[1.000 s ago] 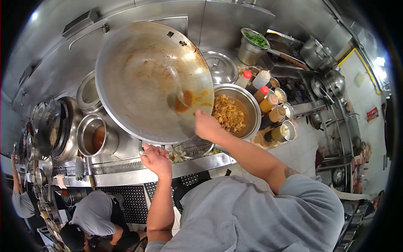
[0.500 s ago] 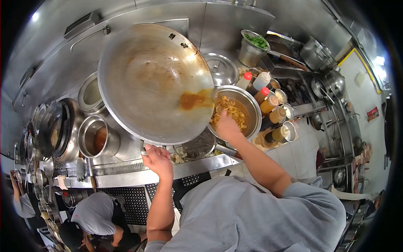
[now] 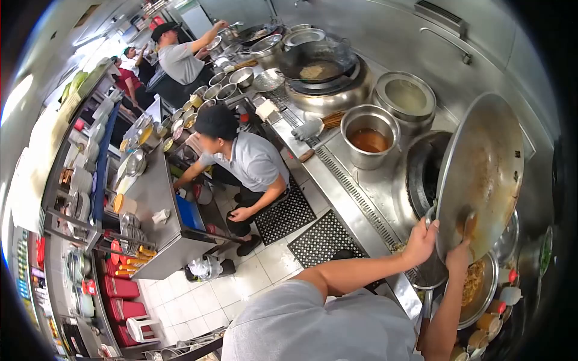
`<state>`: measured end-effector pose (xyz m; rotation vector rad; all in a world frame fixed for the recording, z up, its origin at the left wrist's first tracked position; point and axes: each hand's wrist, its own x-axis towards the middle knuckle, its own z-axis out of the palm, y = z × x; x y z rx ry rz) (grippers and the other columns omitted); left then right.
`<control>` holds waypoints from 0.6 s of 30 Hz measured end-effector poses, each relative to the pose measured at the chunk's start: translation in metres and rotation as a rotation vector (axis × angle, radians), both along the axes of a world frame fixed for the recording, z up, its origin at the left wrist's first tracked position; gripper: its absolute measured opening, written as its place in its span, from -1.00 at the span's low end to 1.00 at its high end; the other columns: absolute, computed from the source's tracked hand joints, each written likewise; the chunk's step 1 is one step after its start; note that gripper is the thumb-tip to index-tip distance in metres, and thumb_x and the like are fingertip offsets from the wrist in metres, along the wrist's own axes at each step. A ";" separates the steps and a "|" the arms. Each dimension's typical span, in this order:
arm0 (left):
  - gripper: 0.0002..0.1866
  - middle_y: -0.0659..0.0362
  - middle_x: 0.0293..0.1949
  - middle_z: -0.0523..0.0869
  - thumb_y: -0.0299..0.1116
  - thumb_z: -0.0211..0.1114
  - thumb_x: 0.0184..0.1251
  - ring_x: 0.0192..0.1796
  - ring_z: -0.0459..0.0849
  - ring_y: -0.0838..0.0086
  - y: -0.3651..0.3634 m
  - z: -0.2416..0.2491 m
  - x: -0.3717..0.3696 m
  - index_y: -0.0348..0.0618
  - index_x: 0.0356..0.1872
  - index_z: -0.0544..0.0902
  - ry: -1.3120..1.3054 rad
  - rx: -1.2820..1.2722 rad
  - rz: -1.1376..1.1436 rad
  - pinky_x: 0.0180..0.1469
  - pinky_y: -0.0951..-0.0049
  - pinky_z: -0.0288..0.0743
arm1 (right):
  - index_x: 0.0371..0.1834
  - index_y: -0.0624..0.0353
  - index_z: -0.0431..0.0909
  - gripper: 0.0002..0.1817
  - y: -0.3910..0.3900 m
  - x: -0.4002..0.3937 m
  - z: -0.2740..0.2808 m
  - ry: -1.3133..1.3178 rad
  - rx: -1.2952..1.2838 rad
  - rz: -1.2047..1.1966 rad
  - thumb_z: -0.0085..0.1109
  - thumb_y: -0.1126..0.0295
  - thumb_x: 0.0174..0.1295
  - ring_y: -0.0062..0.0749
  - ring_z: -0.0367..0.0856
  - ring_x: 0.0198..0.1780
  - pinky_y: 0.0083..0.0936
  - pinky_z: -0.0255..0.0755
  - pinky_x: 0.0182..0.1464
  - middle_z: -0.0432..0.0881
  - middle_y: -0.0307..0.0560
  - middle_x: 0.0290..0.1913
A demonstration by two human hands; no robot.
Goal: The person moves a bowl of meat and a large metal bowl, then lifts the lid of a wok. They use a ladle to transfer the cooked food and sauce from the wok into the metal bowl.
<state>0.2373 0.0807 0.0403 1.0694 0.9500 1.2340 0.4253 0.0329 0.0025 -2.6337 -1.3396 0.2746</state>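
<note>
My left hand (image 3: 421, 243) is closed on the handle at the near rim of a large wok (image 3: 487, 156), which is tilted steeply on its side. Brown sauce (image 3: 473, 231) lies on the wok's inner wall near its low edge. My right hand (image 3: 460, 256) is at that edge with fingers closed, and a dark spoon-like shape shows just above it against the sauce; I cannot tell what the fingers hold. Below the low edge stands a metal pot (image 3: 495, 278) containing brown cooked food (image 3: 472, 283), partly hidden by my right forearm.
Left of the wok are a burner ring (image 3: 415, 174), a pot of reddish-brown liquid (image 3: 369, 139) and a covered pot (image 3: 404, 96). Sauce bottles (image 3: 490, 325) crowd the lower right. A co-worker (image 3: 247, 159) crouches by a steel counter (image 3: 158, 210); another person (image 3: 180, 57) stands further back.
The view has swung left, bringing the kitchen aisle in. The wok is tipped more steeply. My right hand has moved from the food pot up to the wok's edge; my left stays on the handle.
</note>
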 end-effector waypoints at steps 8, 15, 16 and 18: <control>-0.69 0.06 -0.63 0.46 -0.23 0.02 0.50 -0.54 0.42 0.45 0.004 0.002 0.002 -0.34 -0.26 0.43 -0.130 0.031 -0.013 -0.42 0.29 0.36 | 0.35 0.30 0.07 -0.35 -0.120 0.013 0.009 -0.039 -0.031 -0.220 0.06 0.38 0.20 0.32 0.44 0.13 -0.02 0.35 0.14 0.49 0.42 0.09; -0.66 0.38 -0.68 0.33 -0.29 0.04 0.50 -0.65 0.30 0.66 0.003 -0.023 0.000 0.01 -0.57 0.30 -0.462 -0.103 -0.233 -0.65 0.56 0.19 | 0.19 0.33 0.29 -0.49 -0.094 -0.010 0.050 0.015 0.164 -0.123 0.04 0.37 0.16 0.30 0.57 -0.10 0.00 0.45 -0.04 0.55 0.37 -0.02; -0.65 0.37 -0.67 0.32 -0.25 0.06 0.49 -0.65 0.29 0.65 0.004 -0.005 -0.006 0.00 -0.57 0.30 -0.307 -0.240 -0.233 -0.64 0.58 0.20 | 0.16 0.34 0.31 -0.49 -0.072 -0.014 0.049 -0.052 0.017 -0.129 0.01 0.45 0.08 0.28 0.59 -0.12 0.01 0.47 -0.07 0.56 0.34 -0.04; -0.60 0.32 -0.73 0.26 -0.13 0.04 0.49 -0.73 0.25 0.57 0.002 0.006 -0.002 -0.03 -0.59 0.30 -0.287 -0.181 -0.133 -0.70 0.49 0.19 | 0.08 0.40 0.28 -0.53 -0.033 -0.015 0.046 0.074 0.068 -0.106 0.01 0.47 0.05 0.22 0.62 -0.15 -0.02 0.51 -0.11 0.55 0.44 -0.12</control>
